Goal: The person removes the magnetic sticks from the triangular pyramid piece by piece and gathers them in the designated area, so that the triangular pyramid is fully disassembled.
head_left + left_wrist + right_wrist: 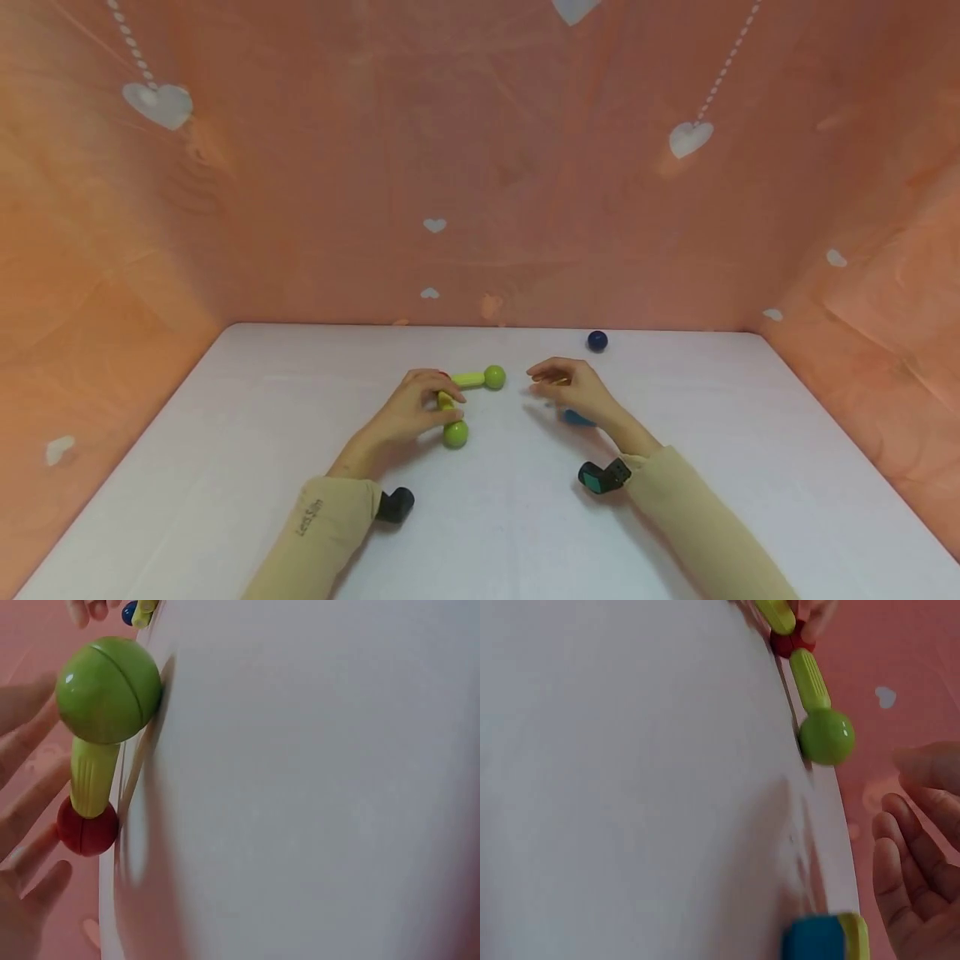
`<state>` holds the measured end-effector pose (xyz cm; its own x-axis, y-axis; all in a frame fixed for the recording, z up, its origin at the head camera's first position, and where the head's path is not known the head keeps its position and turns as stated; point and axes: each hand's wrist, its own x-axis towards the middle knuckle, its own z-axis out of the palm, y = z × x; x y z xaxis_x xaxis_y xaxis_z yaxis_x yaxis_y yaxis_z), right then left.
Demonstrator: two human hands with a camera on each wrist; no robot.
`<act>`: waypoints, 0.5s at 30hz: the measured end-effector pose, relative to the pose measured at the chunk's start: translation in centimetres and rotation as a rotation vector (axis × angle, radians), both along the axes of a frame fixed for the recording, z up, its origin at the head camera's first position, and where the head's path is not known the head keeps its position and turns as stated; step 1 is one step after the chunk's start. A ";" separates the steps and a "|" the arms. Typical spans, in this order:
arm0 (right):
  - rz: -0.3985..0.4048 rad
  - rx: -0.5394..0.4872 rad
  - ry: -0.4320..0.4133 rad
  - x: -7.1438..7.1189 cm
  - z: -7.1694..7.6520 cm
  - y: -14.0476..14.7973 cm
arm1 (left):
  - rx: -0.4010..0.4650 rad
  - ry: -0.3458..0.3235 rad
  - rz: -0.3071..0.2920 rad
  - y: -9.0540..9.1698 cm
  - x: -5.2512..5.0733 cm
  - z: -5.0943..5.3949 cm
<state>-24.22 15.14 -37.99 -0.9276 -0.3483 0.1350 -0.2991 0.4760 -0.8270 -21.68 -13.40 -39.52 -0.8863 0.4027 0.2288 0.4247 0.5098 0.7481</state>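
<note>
A toy of yellow-green rods (469,380) and balls lies bent on the white table. One green ball (455,434) sits at its near end, another green ball (494,377) at its right end, and a red ball (88,826) joins the rods. My left hand (405,408) holds this piece around the red ball and near rod, fingers partly hiding the joint. To the right, my right hand (577,392) hovers with loosely bent fingers and no thing visible in its grasp. Below it lies a blue piece (578,418) with a yellow-green end (857,939).
A dark blue ball (597,341) lies near the table's back edge, beyond my right hand. Orange cloth (495,167) with pale hearts rises behind the white table (480,533) and on both sides. Each wrist carries a small black camera (395,505).
</note>
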 end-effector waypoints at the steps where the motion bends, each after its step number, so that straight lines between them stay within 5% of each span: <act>1: 0.001 -0.005 0.001 0.0 0.0 -0.3 | 0.012 0.005 0.016 0.1 0.0 0.0; 10: -0.031 -0.042 -0.050 -0.4 -0.7 -2.2 | 0.113 0.032 0.185 1.3 -0.6 -0.4; 15: -0.039 -0.085 -0.122 -0.6 -0.9 -3.1 | 0.102 0.036 0.226 1.7 -1.2 -0.7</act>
<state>-24.84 12.05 -38.93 -0.9517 -0.3034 0.0476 -0.1760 0.4120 -0.8940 -22.86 -11.66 -40.18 -0.9416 0.1683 0.2916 0.3361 0.5176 0.7868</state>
